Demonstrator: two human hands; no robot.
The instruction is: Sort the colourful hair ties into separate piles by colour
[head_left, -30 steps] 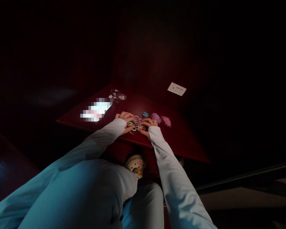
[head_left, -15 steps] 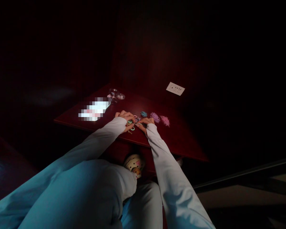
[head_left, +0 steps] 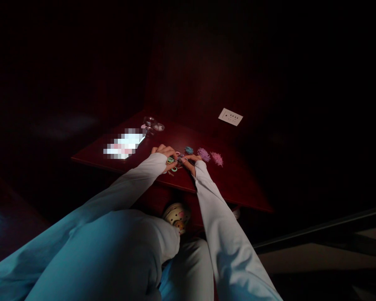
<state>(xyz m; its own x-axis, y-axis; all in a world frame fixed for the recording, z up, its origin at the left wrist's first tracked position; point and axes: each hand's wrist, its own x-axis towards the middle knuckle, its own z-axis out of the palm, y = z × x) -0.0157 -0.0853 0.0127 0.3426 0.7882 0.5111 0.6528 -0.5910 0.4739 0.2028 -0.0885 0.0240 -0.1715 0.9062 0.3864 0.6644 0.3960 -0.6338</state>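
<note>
My left hand and my right hand meet over the front part of a dark red table. Each has its thumb and fingers pinched together, and what lies between the fingertips is too small to make out. Around and under the left fingers are small coloured pieces, among them a pale green ring. Beyond and beside my right hand lie a blue pile, a purple pile and a pink pile of thin, short pieces.
A bright, pixelated phone-like screen lies at the left of the table. Clear plastic containers stand behind it. A white socket plate is on the back wall. Below the table edge shows a cream clog.
My right thumb and fingertips have shifted slightly, and the small coloured pieces between the two hands show a little more. The piles and the screen are unmoved.
</note>
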